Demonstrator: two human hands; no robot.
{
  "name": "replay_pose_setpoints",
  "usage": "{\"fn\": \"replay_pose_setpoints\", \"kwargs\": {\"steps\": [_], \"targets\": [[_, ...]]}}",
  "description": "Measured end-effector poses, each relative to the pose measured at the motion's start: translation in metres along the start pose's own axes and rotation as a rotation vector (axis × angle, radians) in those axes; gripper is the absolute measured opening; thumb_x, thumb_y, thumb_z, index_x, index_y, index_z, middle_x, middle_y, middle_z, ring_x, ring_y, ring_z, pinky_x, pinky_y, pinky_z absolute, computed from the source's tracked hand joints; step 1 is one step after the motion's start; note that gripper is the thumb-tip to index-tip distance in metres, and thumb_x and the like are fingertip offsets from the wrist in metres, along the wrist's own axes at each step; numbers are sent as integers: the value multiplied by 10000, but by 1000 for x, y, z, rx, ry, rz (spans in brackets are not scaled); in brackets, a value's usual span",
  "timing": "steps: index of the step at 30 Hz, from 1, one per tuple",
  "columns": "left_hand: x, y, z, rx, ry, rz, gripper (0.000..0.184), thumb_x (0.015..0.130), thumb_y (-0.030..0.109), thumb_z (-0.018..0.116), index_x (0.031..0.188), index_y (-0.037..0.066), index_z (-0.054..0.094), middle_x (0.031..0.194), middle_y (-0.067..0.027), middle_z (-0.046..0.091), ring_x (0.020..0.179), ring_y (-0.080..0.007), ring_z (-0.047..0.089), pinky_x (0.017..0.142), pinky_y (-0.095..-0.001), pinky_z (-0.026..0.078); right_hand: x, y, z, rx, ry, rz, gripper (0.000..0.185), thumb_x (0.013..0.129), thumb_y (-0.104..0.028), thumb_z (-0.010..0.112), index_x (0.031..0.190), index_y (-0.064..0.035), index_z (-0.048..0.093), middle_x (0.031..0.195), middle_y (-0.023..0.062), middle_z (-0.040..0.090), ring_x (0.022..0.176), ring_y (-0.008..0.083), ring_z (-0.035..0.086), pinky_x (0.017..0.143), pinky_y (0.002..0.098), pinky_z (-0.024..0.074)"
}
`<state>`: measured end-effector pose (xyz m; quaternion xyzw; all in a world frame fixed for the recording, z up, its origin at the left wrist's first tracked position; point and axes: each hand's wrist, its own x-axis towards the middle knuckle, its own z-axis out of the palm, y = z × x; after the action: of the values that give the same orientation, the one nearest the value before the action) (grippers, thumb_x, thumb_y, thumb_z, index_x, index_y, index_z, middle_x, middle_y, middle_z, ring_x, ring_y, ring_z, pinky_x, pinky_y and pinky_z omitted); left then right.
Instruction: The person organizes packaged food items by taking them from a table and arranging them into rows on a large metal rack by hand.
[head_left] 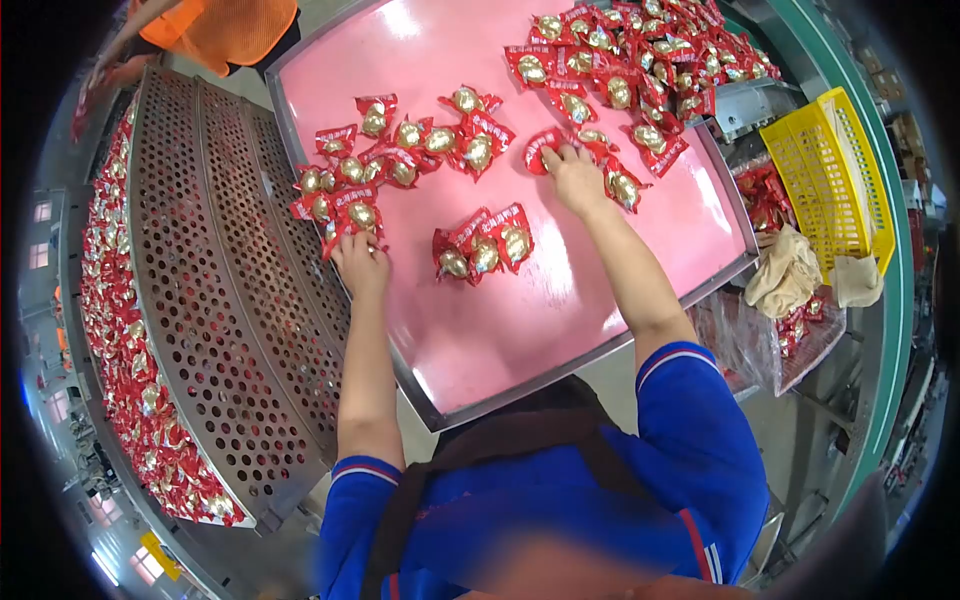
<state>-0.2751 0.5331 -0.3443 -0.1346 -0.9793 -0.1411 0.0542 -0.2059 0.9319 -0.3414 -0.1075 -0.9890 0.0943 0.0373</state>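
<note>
Red packets with gold centres lie on a pink tray (pixel 490 345) with a metal rim. My left hand (pixel 362 265) is at the tray's left edge, its fingers closed on the lower end of a red packet (pixel 360 214). My right hand (pixel 575 180) reaches to the upper middle, fingertips pressed on another red packet (pixel 541 152). Close to my right hand lies a packet (pixel 623 188). Between my hands, nearer to me, sits a small group of packets (pixel 485 250). A larger cluster (pixel 405 140) spreads above my left hand.
A big heap of packets (pixel 650 60) covers the tray's top right. Perforated metal panels (pixel 215 270) and a packet-filled trough (pixel 125 340) stand left. At right are a yellow basket (pixel 825 180), a cloth (pixel 785 272) and a green-edged frame (pixel 905 250). Another person's arm (pixel 125 50) shows top left.
</note>
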Motion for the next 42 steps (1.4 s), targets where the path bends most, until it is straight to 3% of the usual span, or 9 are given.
{"fn": "replay_pose_setpoints", "kwargs": {"steps": [6,11,13,16,20,24,29,35,42], "targets": [[-71,46,-1,-411,-93,144,348,718,-31,619,1049,76,613,1171,-166,531,1087,-358,544,906,-420,490,-76,-40,-15,255,-336,-14,561,910,-365,617,1403,-123,502,1291,211,550,1202,355,551,977,440,494],[-65,60,-8,-415,-179,271,491,713,-17,612,1194,76,583,1402,-197,456,1227,-395,510,977,-451,471,-70,6,-47,232,-5,95,462,923,-362,624,1307,-108,586,1241,187,595,1096,347,598,953,443,484],[-59,68,-14,-463,-278,227,564,712,3,617,1267,83,552,1460,-202,410,1252,-392,502,986,-451,468,-65,47,-40,-161,314,162,390,926,-346,634,1210,-79,642,1083,169,668,980,341,637,893,451,502],[-64,81,-20,-365,-216,352,738,736,156,696,1432,140,449,1559,-195,262,1355,-428,384,1051,-506,395,-64,74,-27,228,-13,534,377,931,-329,640,1179,-46,661,1062,167,692,951,331,660,894,433,510],[-62,113,-22,-14,-375,353,817,810,410,682,1521,198,340,1614,-173,145,1427,-470,231,1066,-645,282,-83,27,22,759,87,245,365,947,-357,596,1218,-120,660,1159,215,656,1069,348,632,966,413,478],[-57,110,6,122,-420,328,847,827,560,617,1541,242,291,1628,-151,115,1437,-464,215,1015,-723,259,-75,-5,-6,251,59,110,369,896,-390,637,1183,-161,676,1192,139,595,1140,338,535,952,483,429],[-51,126,-15,220,-517,282,765,867,560,599,1514,242,341,1607,-97,202,1387,-427,305,956,-755,308,-87,-32,-6,3,63,-447,679,785,-562,700,1352,-217,555,1327,111,514,1230,362,456,966,581,369],[-46,124,-5,199,-456,310,644,833,536,663,1405,305,479,1420,-34,451,1253,-330,462,901,-699,398,-81,-45,-8,-151,-110,-504,779,729,-681,669,1359,-239,545,1284,63,543,1152,317,496,900,584,420],[-106,95,-18,59,-588,354,610,841,522,666,1385,300,504,1358,-45,507,1271,-334,467,954,-639,422,-154,-46,-3,66,-65,-549,707,725,-684,675,1284,-254,615,1139,42,622,1027,276,577,841,543,460]]}}
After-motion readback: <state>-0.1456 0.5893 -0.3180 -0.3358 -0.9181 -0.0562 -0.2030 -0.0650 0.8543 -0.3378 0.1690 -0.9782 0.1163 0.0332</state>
